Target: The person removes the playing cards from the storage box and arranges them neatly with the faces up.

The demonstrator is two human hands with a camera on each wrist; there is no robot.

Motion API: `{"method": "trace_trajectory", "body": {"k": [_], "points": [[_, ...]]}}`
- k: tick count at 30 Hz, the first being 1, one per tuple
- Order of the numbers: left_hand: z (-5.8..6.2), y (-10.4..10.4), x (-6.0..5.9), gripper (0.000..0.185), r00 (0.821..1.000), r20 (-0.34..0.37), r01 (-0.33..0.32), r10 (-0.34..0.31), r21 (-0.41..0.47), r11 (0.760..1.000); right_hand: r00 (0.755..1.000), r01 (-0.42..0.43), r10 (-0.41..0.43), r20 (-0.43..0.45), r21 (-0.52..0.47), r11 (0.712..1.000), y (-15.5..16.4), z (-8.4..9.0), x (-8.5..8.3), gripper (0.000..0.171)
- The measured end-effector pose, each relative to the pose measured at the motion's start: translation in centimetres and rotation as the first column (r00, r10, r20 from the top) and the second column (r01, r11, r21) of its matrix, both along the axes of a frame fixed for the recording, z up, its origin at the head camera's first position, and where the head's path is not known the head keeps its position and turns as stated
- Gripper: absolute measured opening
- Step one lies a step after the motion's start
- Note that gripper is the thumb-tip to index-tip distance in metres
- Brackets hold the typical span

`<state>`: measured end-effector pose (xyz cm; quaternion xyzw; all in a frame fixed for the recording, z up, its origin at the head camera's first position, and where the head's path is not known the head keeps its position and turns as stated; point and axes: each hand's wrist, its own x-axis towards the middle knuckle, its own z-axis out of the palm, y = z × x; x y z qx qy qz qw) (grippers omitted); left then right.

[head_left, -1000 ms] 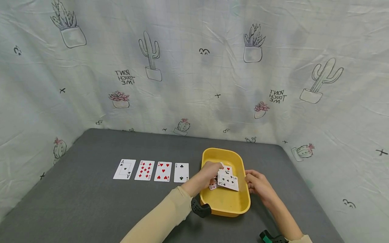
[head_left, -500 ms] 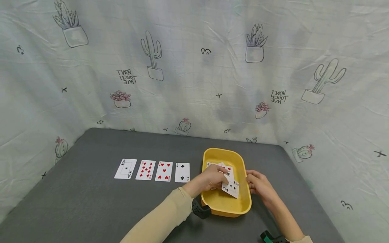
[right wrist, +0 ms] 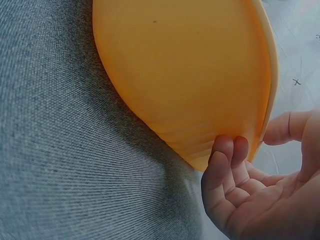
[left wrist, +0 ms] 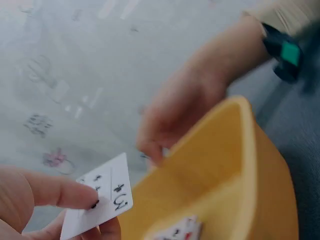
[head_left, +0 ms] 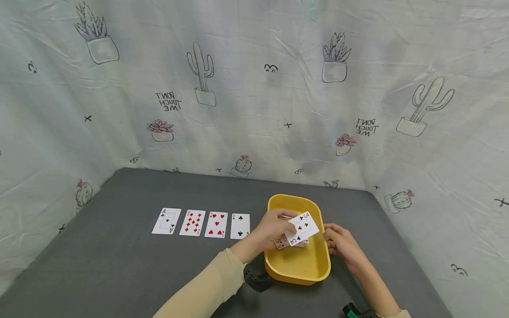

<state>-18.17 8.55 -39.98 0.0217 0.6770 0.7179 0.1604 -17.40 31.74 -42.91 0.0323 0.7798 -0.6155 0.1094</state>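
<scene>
My left hand [head_left: 272, 229] pinches a playing card, the three of clubs [head_left: 308, 224], above the yellow plastic basin [head_left: 300, 267]. In the left wrist view the thumb presses on the face of that card [left wrist: 116, 187], fingers behind it. More playing cards [head_left: 282, 243] lie in the basin, partly hidden under the left hand and the held card. My right hand [head_left: 343, 245] grips the basin's right side. The right wrist view has its thumb at the rim and curled fingers [right wrist: 218, 167] against the outer wall.
Left of the basin, several playing cards lie face up in a row on the dark grey table [head_left: 119, 265], from the ace of clubs [head_left: 166, 221] to the two of clubs [head_left: 240, 226]. A white curtain [head_left: 246, 88] printed with cacti hangs behind the table.
The three of clubs, lower and partly covered by the left fingers before, is now raised and turned, pinched at its left edge. The right hand stays at the basin's side.
</scene>
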Motion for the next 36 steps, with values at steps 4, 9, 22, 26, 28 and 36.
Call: {"method": "trace_trajectory", "body": {"k": [4, 9, 22, 26, 28, 36], "points": [[1.1, -2.4, 0.4, 0.042, 1.000, -0.024, -0.016, 0.017, 0.037, 0.999, 1.000, -0.016, 0.016, -0.006, -0.004, 1.000, 0.0, -0.2, 0.0, 0.035], [1.9, -6.5, 1.1, 0.041, 0.997, -0.058, -0.051, 0.055, 0.073, 0.996, 0.999, -0.040, 0.039, -0.010, -0.023, 0.999, -0.1, -0.1, 0.1, 0.036], [1.5, -19.2, 1.9, 0.046, 0.970, -0.051, -0.237, 0.239, 0.047, 0.970, 1.000, -0.008, 0.009, 0.006, -0.021, 1.000, 0.0, 0.3, 0.2, 0.037], [1.6, -22.1, 1.9, 0.052, 0.957, -0.020, -0.288, 0.290, 0.067, 0.955, 1.000, -0.001, 0.002, 0.003, -0.018, 1.000, 0.2, 0.4, 0.3, 0.037], [1.7, -23.6, 1.9, 0.055, 0.950, -0.013, -0.311, 0.313, 0.067, 0.948, 1.000, -0.004, 0.004, 0.001, -0.017, 1.000, 0.2, 0.4, 0.3, 0.038], [0.3, -29.7, 2.3, 0.072, 0.916, 0.040, -0.400, 0.398, 0.123, 0.908, 1.000, -0.025, 0.025, -0.002, -0.017, 1.000, 0.1, 0.2, 0.0, 0.038]]}}
